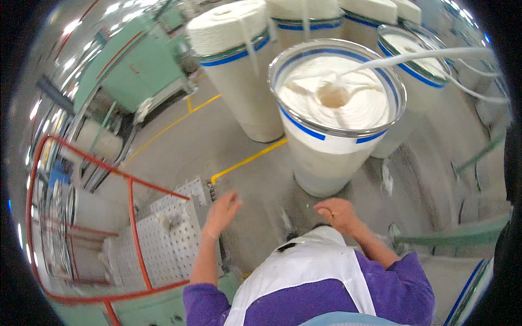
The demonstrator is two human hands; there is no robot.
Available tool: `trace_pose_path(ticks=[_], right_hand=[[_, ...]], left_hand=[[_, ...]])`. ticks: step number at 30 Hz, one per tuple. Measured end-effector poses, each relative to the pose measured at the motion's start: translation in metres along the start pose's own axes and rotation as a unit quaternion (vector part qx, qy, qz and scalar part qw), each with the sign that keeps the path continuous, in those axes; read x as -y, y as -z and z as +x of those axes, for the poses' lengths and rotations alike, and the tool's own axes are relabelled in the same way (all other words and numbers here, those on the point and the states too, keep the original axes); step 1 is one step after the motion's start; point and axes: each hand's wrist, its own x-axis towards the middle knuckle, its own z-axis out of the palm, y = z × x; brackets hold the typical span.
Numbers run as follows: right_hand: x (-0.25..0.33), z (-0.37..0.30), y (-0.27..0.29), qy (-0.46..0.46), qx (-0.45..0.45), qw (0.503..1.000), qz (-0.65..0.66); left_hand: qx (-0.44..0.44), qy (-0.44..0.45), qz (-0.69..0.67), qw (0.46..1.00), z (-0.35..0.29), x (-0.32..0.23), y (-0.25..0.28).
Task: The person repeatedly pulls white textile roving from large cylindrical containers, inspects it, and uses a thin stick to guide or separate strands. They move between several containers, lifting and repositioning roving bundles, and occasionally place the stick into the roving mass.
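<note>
A pale blue edge (353,319) lay nearest, before the apron (304,261). Beside the steps (157,244), the left hand (222,213) was half open, seemingly empty; the right hand (338,215) curled loosely, its hold too blurred to tell, near the can (329,155) of white sliver (361,106) standing ahead.

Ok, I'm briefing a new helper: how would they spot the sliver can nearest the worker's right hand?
From the green machine at upper left, look right to the cluster of white sliver cans. Pick the front can, just beyond the right hand. It stands ahead of its neighbours, with a visible gap in its blue band.
</note>
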Motion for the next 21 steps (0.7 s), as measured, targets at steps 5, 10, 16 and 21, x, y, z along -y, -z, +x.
trace_pose_path(ticks=[5, 10, 16, 21], right_hand=[[0.004, 0.052, 0.046, -0.050, -0.086, 0.986, 0.133], [-0.014, 0.107, 0.077, -0.020, -0.060, 0.990, 0.126], [-0.021, 0.141, 0.093, -0.059, -0.084, 0.978, 0.179], [-0.010, 0.165, 0.087, -0.141, -0.203, 0.948, 0.200]], left_hand=[[-0.044, -0.268, 0.014, 0.962, 0.189, -0.107, 0.051], [-0.051, -0.427, 0.088, 0.899, 0.329, -0.180, 0.047], [0.121, -0.383, 0.384, 0.831, 0.480, -0.210, 0.003], [0.236, -0.308, 0.511, 0.767, 0.544, -0.219, -0.041]])
